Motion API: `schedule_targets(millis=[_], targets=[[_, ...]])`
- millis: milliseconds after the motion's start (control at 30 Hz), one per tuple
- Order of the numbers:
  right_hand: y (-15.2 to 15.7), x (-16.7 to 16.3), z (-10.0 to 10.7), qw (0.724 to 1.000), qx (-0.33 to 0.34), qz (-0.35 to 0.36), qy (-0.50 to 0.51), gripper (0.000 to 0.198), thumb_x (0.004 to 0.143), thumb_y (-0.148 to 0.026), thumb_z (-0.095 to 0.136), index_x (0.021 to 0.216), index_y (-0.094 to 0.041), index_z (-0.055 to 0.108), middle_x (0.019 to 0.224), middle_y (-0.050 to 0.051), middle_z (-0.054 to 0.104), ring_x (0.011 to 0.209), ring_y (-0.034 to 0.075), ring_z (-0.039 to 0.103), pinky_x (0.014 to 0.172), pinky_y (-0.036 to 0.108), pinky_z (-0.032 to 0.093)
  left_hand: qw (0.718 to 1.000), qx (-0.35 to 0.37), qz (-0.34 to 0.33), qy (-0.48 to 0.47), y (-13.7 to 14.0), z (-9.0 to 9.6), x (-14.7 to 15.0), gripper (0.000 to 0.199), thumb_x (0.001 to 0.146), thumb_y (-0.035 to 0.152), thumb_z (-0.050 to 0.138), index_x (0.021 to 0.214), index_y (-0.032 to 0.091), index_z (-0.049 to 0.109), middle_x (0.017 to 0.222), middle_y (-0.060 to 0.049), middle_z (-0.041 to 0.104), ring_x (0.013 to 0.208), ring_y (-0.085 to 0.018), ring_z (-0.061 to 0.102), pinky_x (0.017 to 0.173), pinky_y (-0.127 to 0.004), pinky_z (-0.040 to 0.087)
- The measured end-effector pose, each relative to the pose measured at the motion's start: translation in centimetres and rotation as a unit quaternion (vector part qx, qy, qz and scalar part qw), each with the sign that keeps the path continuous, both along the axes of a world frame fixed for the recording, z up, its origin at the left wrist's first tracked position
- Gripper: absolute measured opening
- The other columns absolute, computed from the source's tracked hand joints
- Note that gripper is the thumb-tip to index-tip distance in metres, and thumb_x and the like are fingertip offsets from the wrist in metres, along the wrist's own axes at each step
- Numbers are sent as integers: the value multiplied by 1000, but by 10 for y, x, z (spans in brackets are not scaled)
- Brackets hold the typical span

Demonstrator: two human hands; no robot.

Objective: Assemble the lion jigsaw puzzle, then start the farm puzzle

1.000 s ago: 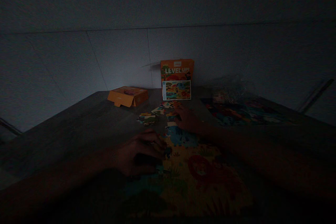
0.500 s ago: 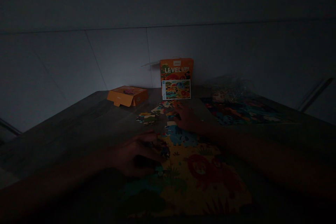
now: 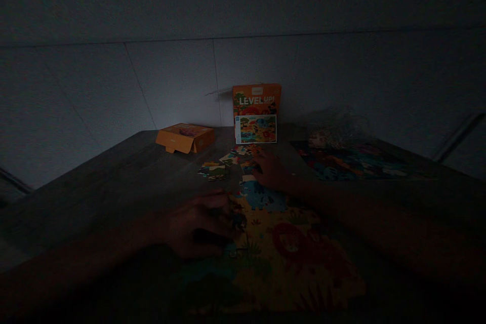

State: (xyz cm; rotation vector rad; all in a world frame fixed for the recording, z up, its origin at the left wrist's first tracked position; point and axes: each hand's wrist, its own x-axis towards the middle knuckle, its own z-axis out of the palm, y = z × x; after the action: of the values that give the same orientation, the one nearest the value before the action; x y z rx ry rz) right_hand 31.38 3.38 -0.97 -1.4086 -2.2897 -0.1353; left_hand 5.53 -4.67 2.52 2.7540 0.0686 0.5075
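On the table's [image 3: 114, 177] near side lies the puzzle [image 3: 273, 263], dim yellow with a red lion [image 3: 290, 239]; the left hand [image 3: 195, 223] arches wide at its left edge. Farther back are its blue elephant [image 3: 265, 196], then the right hand [image 3: 271, 169] near loose pieces [image 3: 215, 171], its grip too dark to tell.

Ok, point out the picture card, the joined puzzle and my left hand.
Picture card [image 3: 257, 129]: head view, printed front.
Joined puzzle [image 3: 290, 243]: head view, red lion.
Left hand [image 3: 189, 221]: head view, back of hand.

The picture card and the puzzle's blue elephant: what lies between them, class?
Puzzle pieces and the right hand, as the head view shows.
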Motion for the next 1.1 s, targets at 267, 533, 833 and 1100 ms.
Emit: schedule_targets(millis=[267, 533, 833, 1100], targets=[[1, 0, 0, 1000, -7, 3, 1, 23, 85, -19, 57, 106, -14, 67, 118, 13, 63, 114, 25, 56, 99, 35, 42, 1000, 6, 2, 14, -1, 1, 0, 33, 89, 27, 62, 121, 22, 68, 117, -14, 60, 119, -28, 54, 106, -47, 44], [0, 1, 1, 1000, -8, 7, 2, 24, 85, -18, 56, 106, -13, 68, 112, 13, 63, 109, 24, 56, 95, 34, 43, 1000, 12, -3, 13, -3, 6, 3, 31, 87, 24, 62, 117, 21, 69, 123, -14, 61, 117, -27, 55, 105, -48, 44], [-3, 0, 3, 1000, -6, 6, 8, 23, 85, -18, 56, 105, -15, 67, 117, 13, 63, 113, 25, 55, 99, 36, 42, 999, 13, -3, 36, -2, 7, 4, 32, 88, 24, 60, 119, 23, 68, 125, -12, 64, 116, -27, 57, 106, -48, 41], [-3, -1, 4, 1000, -12, 0, -9, 23, 86, -18, 56, 106, -13, 68, 117, 14, 63, 112, 25, 56, 97, 33, 42, 999, 20, 0, 37, 1, 2, 1, 35, 88, 24, 61, 122, 23, 66, 127, -12, 64, 119, -26, 55, 108, -47, 40]])
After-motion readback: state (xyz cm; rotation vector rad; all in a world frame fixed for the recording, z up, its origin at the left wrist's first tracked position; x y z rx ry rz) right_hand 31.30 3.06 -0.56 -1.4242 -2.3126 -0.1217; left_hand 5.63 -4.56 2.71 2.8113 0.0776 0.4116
